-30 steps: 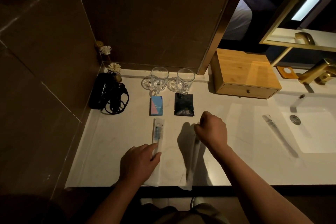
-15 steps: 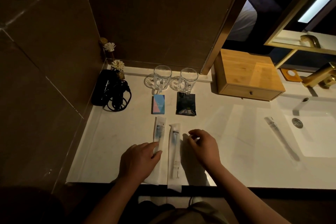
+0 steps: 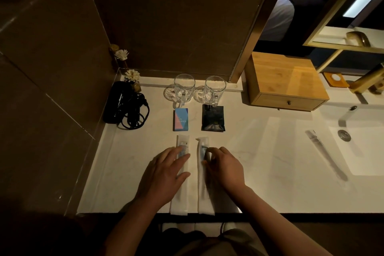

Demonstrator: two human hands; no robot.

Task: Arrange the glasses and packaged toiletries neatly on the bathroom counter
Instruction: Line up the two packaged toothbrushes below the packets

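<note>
Toothbrush packets: the right one (image 3: 202, 172) now lies parallel beside the left one (image 3: 181, 172) at the counter's (image 3: 270, 172) front edge, right hand (image 3: 225, 169) fingers still pinching it, left hand (image 3: 166, 174) spread flat.

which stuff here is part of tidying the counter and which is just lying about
Job: two clear glass mugs; blue-pink box; black sachet; two white toothbrush packets.

Lying about: black hairdryer; wooden drawer box; loose clear-wrapped stick.

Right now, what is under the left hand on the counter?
The left hand lies flat on the left toothbrush packet. The packet's top and bottom ends show; its middle is covered, so the contents there cannot be seen.
</note>
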